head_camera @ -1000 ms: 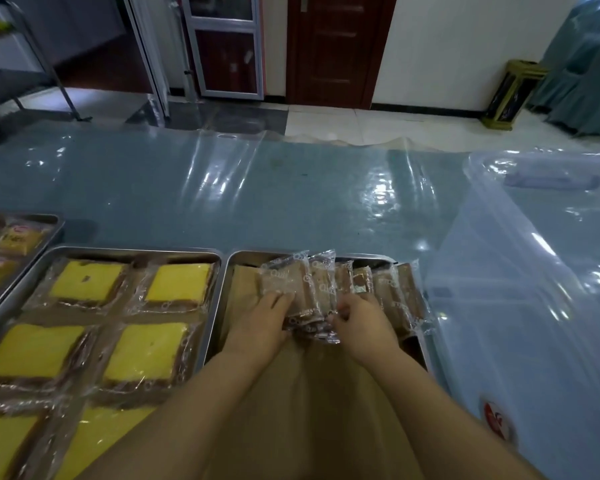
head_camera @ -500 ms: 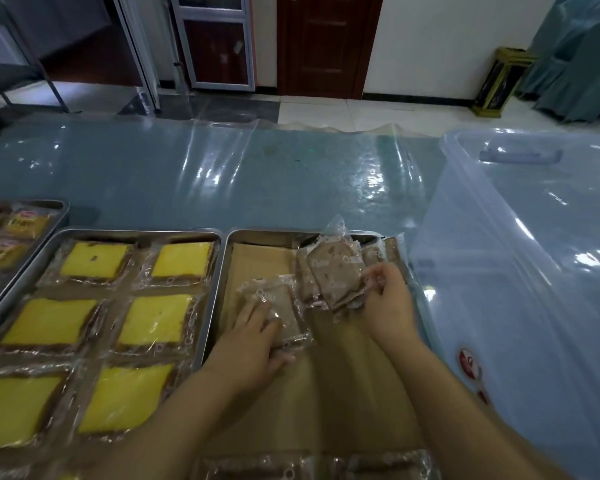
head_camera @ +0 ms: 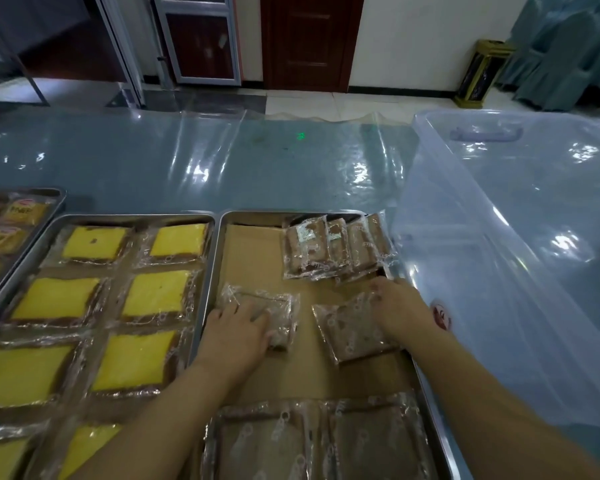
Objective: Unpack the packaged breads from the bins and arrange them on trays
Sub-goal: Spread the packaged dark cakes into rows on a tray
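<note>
Since half a second ago both grips have come down onto the tray (head_camera: 291, 212). The left grip (head_camera: 236, 330) is pressing a brown pack (head_camera: 279, 311) flat on the paper liner (head_camera: 253, 251), fingers spread. The right grip (head_camera: 400, 308) is laying a second pack (head_camera: 350, 329), tilted, just beside it. Whether the right fingers are pinching that pack's corner or only resting on it, I cannot tell. More upright packs (head_camera: 333, 247) are leaning in a row at the tray's far right corner, and two flat packs (head_camera: 267, 441) are lying at its near edge. Yellow cakes (head_camera: 94, 242) are filling the next tray (head_camera: 136, 216) to the left. A clear bin (head_camera: 499, 237) is standing on the tabletop (head_camera: 187, 168) at right.
</note>
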A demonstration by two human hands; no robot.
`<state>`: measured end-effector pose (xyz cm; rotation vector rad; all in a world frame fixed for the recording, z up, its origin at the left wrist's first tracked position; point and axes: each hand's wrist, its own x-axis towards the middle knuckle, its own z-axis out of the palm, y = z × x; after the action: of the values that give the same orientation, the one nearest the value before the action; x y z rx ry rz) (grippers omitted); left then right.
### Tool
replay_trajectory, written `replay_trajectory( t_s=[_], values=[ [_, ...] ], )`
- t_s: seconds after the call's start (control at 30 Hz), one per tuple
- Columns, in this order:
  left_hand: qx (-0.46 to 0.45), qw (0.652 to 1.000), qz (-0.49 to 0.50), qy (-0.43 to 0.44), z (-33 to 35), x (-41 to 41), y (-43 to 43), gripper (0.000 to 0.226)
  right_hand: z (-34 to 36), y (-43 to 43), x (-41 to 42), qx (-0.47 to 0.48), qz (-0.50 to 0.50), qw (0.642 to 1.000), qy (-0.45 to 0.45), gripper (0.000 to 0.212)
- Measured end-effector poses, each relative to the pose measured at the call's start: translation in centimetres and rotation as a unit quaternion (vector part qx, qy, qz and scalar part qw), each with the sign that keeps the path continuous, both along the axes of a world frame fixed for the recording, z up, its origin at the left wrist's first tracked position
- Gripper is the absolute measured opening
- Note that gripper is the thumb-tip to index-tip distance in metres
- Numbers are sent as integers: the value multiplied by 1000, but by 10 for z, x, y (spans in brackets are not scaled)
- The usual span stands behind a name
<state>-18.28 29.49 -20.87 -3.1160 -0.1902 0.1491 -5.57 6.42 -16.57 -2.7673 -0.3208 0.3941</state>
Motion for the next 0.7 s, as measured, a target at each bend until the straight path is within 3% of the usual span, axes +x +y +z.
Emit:
replay_trajectory(
  t_s=[0.07,0.17,0.33,0.5,0.7],
  values=[
    [-23,999,-4,-33,-2,-5,1,40,-5,4,-13,-68,29,995,-65,34],
    [-74,996,-8,-44,-6,-15,3,44,-15,6,-30,-58,78,986,-134,39],
    [-109,994,-8,-16,-16,-36,1,53,-41,-11,-52,-52,223,972,-44,37],
    [-120,993,-14,-15,-12,-63,-9,45,-50,-27,-74,-43,204,975,-79,41],
    [-145,989,-16,-37,0,-86,-21,35,-43,-31,-91,-47,192,979,-47,44]
  ],
)
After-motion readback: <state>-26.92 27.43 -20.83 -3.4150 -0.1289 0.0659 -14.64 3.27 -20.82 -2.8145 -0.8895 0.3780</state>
